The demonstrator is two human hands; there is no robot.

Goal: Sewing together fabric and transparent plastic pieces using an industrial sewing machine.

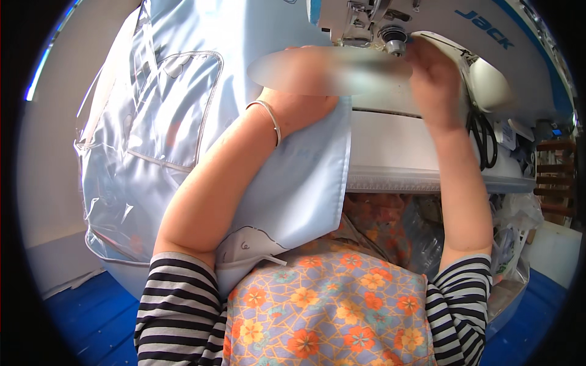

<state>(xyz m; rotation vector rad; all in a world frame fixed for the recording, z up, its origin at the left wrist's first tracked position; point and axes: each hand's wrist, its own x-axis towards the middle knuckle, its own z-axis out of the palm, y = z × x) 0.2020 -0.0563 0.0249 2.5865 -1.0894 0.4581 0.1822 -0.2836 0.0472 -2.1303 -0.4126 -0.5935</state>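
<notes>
Light blue fabric point(311, 177) with a stitched edge spreads from the sewing machine's bed toward my lap. My left hand point(299, 91) rests on it near its right edge, a thin bangle at the wrist; a blurred patch hides most of its fingers. To the right, my right hand point(436, 82) is raised beside the round metal knob point(395, 39) on the white and blue sewing machine point(439, 18). Its fingers are bent in and pressed together. Anything between them is too small or smeared to make out. The needle area lies partly behind the blur.
Clear plastic with a dark-edged pocket outline point(210, 110) covers the fabric at left. A ruled strip point(397, 182) runs along the table's front edge. Black cables point(485, 140) hang by my right forearm. Plastic bags point(513, 226) sit below at right, above a blue floor point(543, 305).
</notes>
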